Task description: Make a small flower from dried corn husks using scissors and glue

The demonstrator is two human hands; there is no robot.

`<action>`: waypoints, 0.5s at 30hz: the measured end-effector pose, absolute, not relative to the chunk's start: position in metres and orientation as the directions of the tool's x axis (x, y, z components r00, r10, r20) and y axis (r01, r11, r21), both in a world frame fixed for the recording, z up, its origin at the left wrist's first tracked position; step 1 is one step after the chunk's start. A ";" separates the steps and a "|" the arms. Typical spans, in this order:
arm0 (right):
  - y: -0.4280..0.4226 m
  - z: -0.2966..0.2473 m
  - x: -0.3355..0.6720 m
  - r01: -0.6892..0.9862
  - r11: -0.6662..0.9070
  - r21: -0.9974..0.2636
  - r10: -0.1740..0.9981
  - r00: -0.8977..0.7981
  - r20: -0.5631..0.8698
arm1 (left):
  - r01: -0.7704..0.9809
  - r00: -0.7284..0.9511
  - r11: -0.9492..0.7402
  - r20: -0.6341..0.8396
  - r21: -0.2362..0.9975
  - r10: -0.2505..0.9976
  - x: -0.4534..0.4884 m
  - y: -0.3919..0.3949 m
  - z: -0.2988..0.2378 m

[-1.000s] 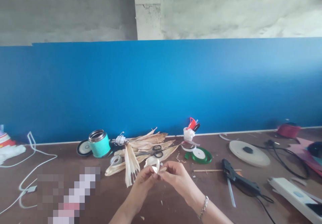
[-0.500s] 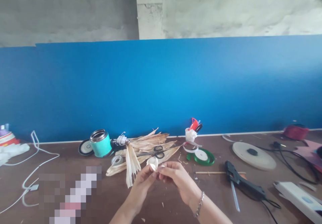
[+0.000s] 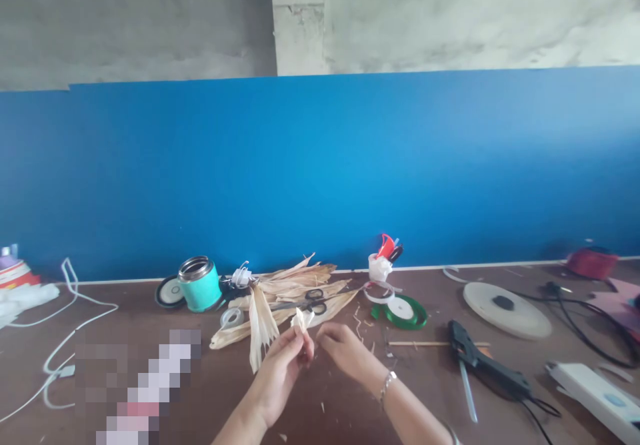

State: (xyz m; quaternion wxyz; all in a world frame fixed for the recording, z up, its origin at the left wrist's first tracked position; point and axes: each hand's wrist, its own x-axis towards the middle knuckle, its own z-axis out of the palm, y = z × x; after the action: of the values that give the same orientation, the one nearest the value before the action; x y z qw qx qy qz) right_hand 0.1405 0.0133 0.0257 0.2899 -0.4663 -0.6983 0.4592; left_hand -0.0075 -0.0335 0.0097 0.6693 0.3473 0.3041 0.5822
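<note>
My left hand [image 3: 283, 361] pinches a small, pale, folded piece of dried corn husk [image 3: 303, 319] upright between thumb and fingers. Just right of it, and apart from it, my right hand [image 3: 345, 351] has its fingers bent and pressed together; whatever they hold, if anything, is hidden. Behind the hands lie dried corn husks [image 3: 290, 285], with black-handled scissors [image 3: 316, 301] on top. One fringed husk strip [image 3: 263, 330] hangs towards me, left of my left hand. A clear tape roll [image 3: 232, 318] sits beside it.
A turquoise flask [image 3: 200, 287] stands back left. Behind my right hand are a green ribbon spool [image 3: 413, 313] and a white cup of pens [image 3: 380, 268]. Further right lie a stick [image 3: 420, 344], a glue gun [image 3: 490, 365] with its cord, and a round disc [image 3: 507, 311].
My right hand has moved off the pale husk piece and slightly to the right. My left hand keeps hold of the piece, now turned so that its folded edges point up.
</note>
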 end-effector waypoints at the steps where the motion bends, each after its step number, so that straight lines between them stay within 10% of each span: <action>1: 0.014 0.018 0.137 0.434 0.220 -0.874 0.902 -0.431 0.013 | -0.579 0.144 0.089 -0.006 0.810 0.990 -0.007 -0.033 0.010; 9: 0.007 0.001 0.121 0.812 0.466 -0.352 0.880 -0.466 0.091 | -0.627 0.091 0.110 -0.068 0.771 0.994 -0.007 -0.033 0.010; 15: 0.008 0.006 0.127 0.786 0.410 -0.462 0.911 -0.326 0.254 | -0.643 0.096 0.131 -0.090 0.754 0.991 -0.005 -0.034 0.015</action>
State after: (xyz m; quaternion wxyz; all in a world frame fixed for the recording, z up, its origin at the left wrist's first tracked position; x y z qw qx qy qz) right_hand 0.1269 0.0083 0.0063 0.2422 -0.5276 -0.8040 0.1286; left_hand -0.0054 -0.0343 0.0147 0.6851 0.2807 0.3099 0.5965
